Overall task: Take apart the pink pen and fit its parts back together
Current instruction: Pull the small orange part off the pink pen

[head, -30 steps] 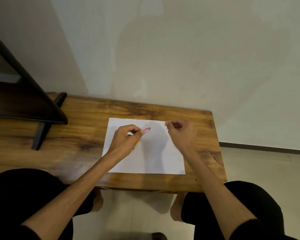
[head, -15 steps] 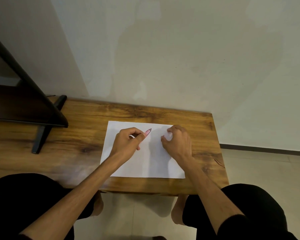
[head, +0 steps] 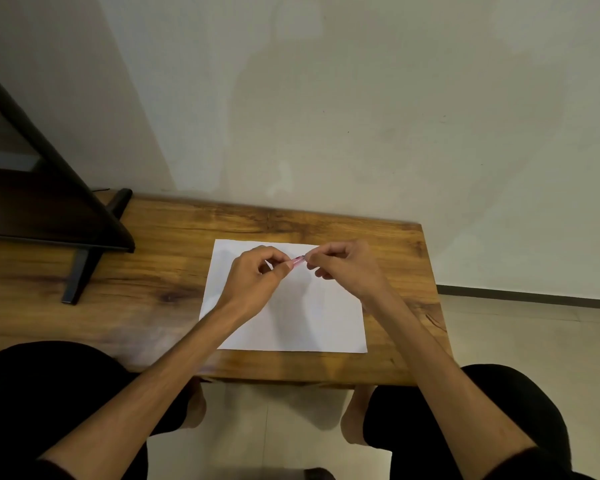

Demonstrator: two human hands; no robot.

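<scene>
Above the white paper [head: 291, 320] on the wooden table [head: 160, 271], the left hand [head: 257, 282] grips the pink pen [head: 298, 260] with curled fingers while the right hand [head: 343, 268] pinches its tip, probably to twist the parts.

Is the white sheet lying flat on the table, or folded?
Flat and unfolded: the white sheet lies spread on the wooden table, three corners showing, no crease visible. Both hands hold the pink pen above it.

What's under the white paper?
The paper lies flat on the wooden table, so table is under it. Whether anything else hides beneath cannot be seen. Both hands hold the pink pen above it.
</scene>
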